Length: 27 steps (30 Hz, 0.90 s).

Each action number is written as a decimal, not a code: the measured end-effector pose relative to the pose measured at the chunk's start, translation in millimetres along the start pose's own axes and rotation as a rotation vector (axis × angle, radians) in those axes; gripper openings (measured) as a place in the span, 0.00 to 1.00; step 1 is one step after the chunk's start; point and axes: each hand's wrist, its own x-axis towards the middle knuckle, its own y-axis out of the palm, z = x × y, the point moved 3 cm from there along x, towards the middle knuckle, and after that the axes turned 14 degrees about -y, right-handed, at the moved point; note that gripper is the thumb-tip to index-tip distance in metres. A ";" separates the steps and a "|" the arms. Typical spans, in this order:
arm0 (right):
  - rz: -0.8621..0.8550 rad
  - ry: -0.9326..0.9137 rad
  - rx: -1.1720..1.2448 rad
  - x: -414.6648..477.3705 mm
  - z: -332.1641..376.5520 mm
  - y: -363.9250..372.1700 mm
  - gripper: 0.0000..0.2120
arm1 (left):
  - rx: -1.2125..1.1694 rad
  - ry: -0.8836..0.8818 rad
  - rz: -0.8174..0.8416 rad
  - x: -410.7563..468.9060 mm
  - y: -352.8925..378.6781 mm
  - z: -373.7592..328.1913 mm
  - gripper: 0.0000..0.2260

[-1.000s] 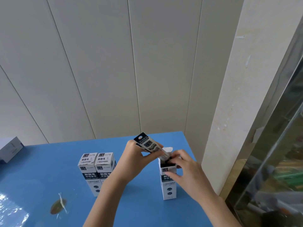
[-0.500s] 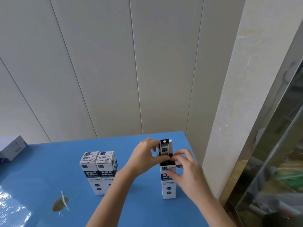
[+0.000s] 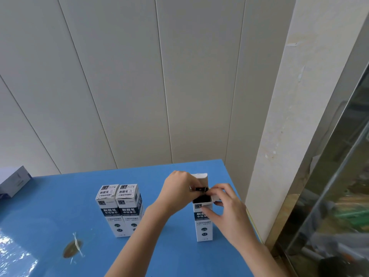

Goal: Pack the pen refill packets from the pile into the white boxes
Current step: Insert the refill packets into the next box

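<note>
At the far left edge, at about 9 o'clock in the view, a grey box (image 3: 14, 180) lies on the blue table (image 3: 60, 198). A brown mark (image 3: 71, 250) crossed by a strip of tape sits at 7 o'clock from the two closed white boxes (image 3: 127, 211). These stand upright and touching, side by side, with their top flaps shut; I take them to be packed already, though their contents cannot be seen. At their 3 o'clock, across a gap of bare table, the left hand (image 3: 179, 193) pinches the dark top end of a refill packet (image 3: 200, 189) between thumb and curled fingers, right at the mouth of the open white box (image 3: 203, 226). The packet stands nearly upright and is mostly down inside, only its top showing above the rim, with the lid flap (image 3: 201, 177) raised behind it at 12 o'clock. The right hand (image 3: 229, 214) grips the same box from its 3 o'clock side, thumb across the printed front and fingers curled near the side flap, steadying it. A glass pane (image 3: 329, 196) runs down the far right. By my reading a third box is being filled: the packet needs pushing home and the lid closing. The pile is out of view, so how many packets remain cannot be told.
</note>
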 end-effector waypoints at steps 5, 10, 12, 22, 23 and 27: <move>-0.006 -0.002 -0.002 -2.0 -1.2 0.2 0.11 | 0.107 0.025 -0.022 -2.5 8.2 -1.5 0.08; -0.025 0.000 -0.002 -2.9 -2.2 0.5 0.11 | 0.061 -0.010 -0.090 -3.1 2.8 -0.8 0.10; -0.025 -0.007 -0.005 -3.8 -2.1 1.2 0.11 | 0.129 0.006 -0.060 -1.3 7.1 0.3 0.10; -0.088 0.003 0.037 -5.1 -0.9 4.2 0.11 | -0.725 -0.328 -0.434 -37.3 26.9 40.8 0.03; -0.094 0.004 0.037 -5.2 -1.0 4.9 0.11 | -0.777 -0.410 -0.279 -36.4 38.4 42.7 0.07; -0.113 -0.002 0.029 -4.6 0.0 5.8 0.14 | -0.980 -0.395 0.167 -38.1 65.0 26.7 0.14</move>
